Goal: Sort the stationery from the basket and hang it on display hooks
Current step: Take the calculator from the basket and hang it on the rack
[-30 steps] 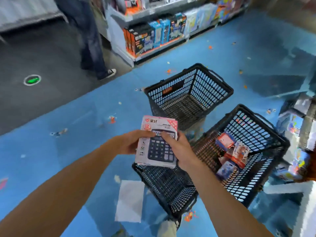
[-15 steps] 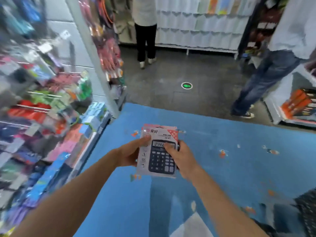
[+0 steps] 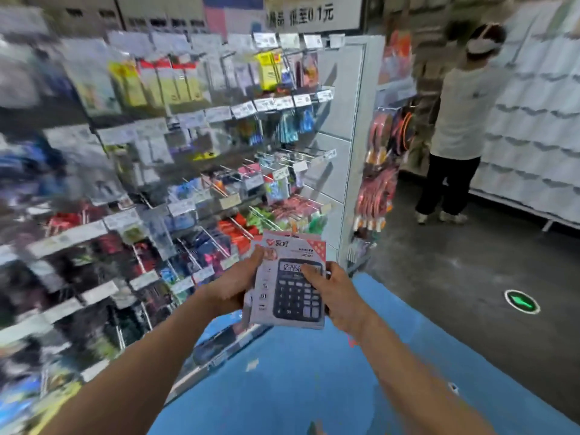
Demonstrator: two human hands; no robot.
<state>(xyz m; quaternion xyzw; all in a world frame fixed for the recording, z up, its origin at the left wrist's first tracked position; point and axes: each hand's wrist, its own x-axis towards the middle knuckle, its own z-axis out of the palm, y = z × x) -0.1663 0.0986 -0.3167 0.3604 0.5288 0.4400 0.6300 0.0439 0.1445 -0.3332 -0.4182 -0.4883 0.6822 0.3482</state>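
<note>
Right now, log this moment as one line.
left hand: grips calculator pack | right hand: grips same pack | display hooks: ahead-left, stocked | hung: not yet

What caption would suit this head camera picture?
Left hand and right hand hold a packaged calculator before a shop's stationery display hooks.

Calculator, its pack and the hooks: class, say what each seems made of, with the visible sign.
The calculator looks like dark matte plastic: moulded keys. The pack looks like printed card: flat, crisp edges; any clear cover cannot be told. The hooks are probably metal wire: thin, straight, pale grey, though blurred.
</note>
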